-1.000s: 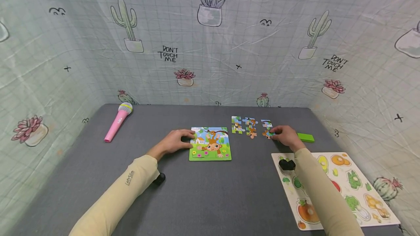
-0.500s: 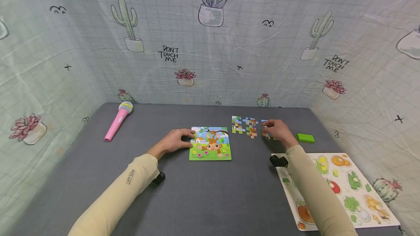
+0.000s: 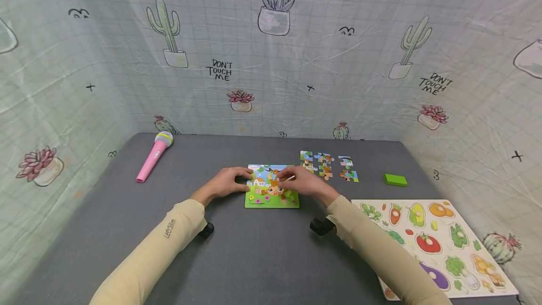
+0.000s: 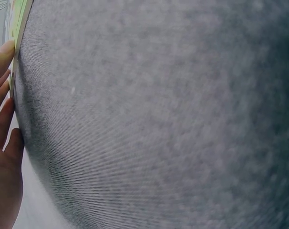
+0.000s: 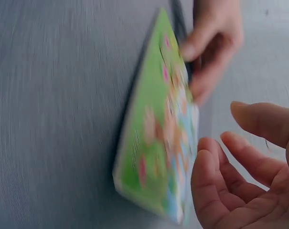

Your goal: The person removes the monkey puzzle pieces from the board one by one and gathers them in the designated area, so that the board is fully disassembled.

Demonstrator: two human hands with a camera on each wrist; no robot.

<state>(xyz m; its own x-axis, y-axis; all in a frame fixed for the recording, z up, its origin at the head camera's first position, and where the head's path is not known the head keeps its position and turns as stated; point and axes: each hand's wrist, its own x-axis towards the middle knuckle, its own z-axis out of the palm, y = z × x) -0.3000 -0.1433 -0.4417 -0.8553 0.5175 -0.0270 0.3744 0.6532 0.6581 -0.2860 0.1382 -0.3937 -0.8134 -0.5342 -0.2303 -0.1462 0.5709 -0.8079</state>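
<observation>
A small green-bordered jigsaw board (image 3: 271, 205) with a monkey picture lies mid-table. My left hand (image 3: 226, 182) rests at its left side, thumb and fingertips spread against the edge; the left wrist view shows these fingers (image 4: 2, 119) along the board's rim. My right hand (image 3: 302, 181) hovers over the board's right part and hides some of the picture. In the right wrist view its thumb (image 5: 263, 121) and fingers stand apart with nothing between them. Several loose jigsaw pieces (image 3: 349, 176) lie in short rows behind and right of the board.
A pink toy microphone (image 3: 153, 156) lies at the back left. A green block (image 3: 395, 180) sits to the right of the pieces. A white vegetable peg board (image 3: 427, 244) covers the front right, partly beneath my right forearm. Patterned cloth surrounds the table.
My right hand has let go of a jigsaw piece in the right column and swung left over the board. The left hand has stayed at the board's edge.
</observation>
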